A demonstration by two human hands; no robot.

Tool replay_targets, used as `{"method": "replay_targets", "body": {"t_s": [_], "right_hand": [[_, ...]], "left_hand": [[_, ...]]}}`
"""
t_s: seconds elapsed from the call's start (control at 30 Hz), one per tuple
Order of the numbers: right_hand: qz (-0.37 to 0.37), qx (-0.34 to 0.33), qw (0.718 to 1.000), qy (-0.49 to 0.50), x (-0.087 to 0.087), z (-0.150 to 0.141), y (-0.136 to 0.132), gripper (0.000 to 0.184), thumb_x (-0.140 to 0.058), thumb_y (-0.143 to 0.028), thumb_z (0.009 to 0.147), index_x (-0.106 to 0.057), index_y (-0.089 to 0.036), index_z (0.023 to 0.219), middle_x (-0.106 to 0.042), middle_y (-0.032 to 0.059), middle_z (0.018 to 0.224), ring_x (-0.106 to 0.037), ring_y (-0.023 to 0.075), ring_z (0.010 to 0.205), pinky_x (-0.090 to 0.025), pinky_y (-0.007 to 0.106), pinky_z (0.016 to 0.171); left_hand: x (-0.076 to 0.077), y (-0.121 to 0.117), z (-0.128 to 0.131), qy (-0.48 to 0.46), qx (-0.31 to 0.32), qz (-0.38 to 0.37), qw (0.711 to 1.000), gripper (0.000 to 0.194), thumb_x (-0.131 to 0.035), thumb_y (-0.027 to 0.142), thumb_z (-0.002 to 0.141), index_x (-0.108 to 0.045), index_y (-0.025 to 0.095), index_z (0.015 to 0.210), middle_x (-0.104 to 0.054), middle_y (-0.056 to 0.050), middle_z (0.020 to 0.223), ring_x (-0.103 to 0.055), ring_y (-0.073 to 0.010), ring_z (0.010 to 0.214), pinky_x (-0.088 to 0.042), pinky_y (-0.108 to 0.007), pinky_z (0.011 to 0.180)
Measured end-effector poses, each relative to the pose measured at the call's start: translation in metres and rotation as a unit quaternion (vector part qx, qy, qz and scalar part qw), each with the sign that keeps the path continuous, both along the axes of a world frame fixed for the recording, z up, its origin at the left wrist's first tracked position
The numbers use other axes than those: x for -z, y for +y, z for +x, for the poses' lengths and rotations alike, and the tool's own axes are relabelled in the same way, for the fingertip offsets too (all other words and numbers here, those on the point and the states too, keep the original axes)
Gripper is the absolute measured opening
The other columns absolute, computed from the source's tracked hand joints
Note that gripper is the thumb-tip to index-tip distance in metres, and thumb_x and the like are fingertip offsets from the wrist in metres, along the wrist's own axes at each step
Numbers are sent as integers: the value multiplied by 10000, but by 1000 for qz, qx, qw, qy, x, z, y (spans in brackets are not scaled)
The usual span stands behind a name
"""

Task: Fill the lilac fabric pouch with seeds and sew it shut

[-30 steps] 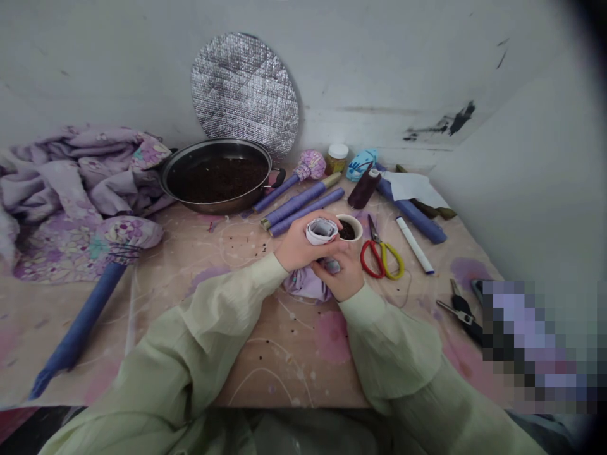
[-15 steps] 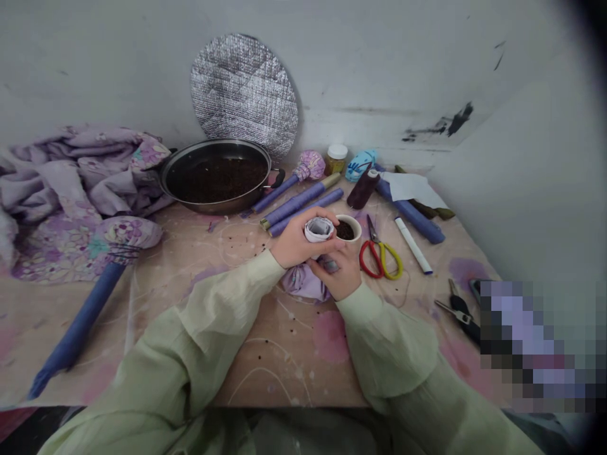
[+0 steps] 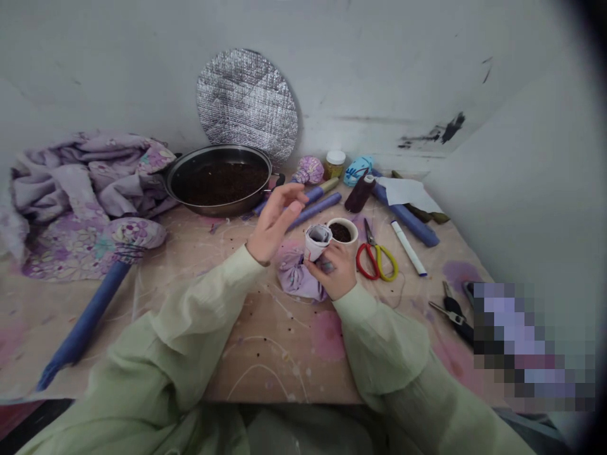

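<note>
My right hand (image 3: 336,270) grips a rolled paper tube (image 3: 317,243) from its right side, holding it upright with the open end up. The tube stands at a gathered lilac cloth pouch (image 3: 300,278); where its lower end goes is hidden. My left hand (image 3: 277,221) is raised to the left of the tube, fingers apart and holding nothing. Just behind the right hand stands a white cup (image 3: 353,237) of dark, crumbly filling. Scissors (image 3: 377,259) with one red and one yellow handle lie right of the cup.
A pan (image 3: 218,205) of dark material stands at the back left, beside bunched lilac fabric (image 3: 71,183). Behind the cup are a thread spool (image 3: 360,194), a lidded jar (image 3: 334,165) and purple-wrapped sticks (image 3: 315,212). A marker (image 3: 408,248) and keys (image 3: 455,309) lie right.
My left hand has let go of the paper tube and moved up and left, its fingers opening. My right hand keeps hold of the tube. The view has shifted slightly.
</note>
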State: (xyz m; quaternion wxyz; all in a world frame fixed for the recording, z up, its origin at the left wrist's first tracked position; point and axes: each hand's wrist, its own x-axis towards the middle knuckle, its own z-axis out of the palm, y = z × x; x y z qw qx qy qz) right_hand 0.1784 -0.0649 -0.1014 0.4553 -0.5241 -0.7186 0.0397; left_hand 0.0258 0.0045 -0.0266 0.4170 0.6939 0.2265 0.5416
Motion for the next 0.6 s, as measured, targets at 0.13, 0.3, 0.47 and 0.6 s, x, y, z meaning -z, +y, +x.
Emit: {"method": "replay_targets", "body": {"t_s": [0.13,0.3,0.47,0.6], "right_hand": [[-6,10,1000,13,-2,-4,-1,149,-596,-330,746,-631,-189,779,-658,65,797,-556,230,830,-429,387,760],[-14,22,1000,5,-6,-6,-2,139,-590,-311,742,-629,-187,789,-651,56,763,-550,222,769,-415,388,761],[-10,15,1000,2,-5,-4,-2,183,-579,-345,772,-625,-170,799,-652,72,778,-558,232,786,-413,398,767],[-8,4,1000,13,-6,-2,-4,218,-569,-381,787,-625,-172,816,-644,74,786,-562,237,807,-421,401,773]], "left_hand": [[7,-15,-20,138,-33,-1,990,211,-538,356,848,-581,156,901,-610,-34,851,-565,-118,747,-462,-250,678],[41,-36,-34,359,-6,80,930,179,-600,301,785,-597,143,870,-615,-43,813,-564,-156,768,-477,-306,721],[66,-40,-33,353,-30,163,921,137,-585,263,810,-587,138,867,-615,-64,829,-574,-165,779,-493,-319,726],[76,-43,-31,238,-61,194,950,109,-587,241,826,-594,134,847,-615,-69,825,-583,-132,742,-503,-257,659]]}}
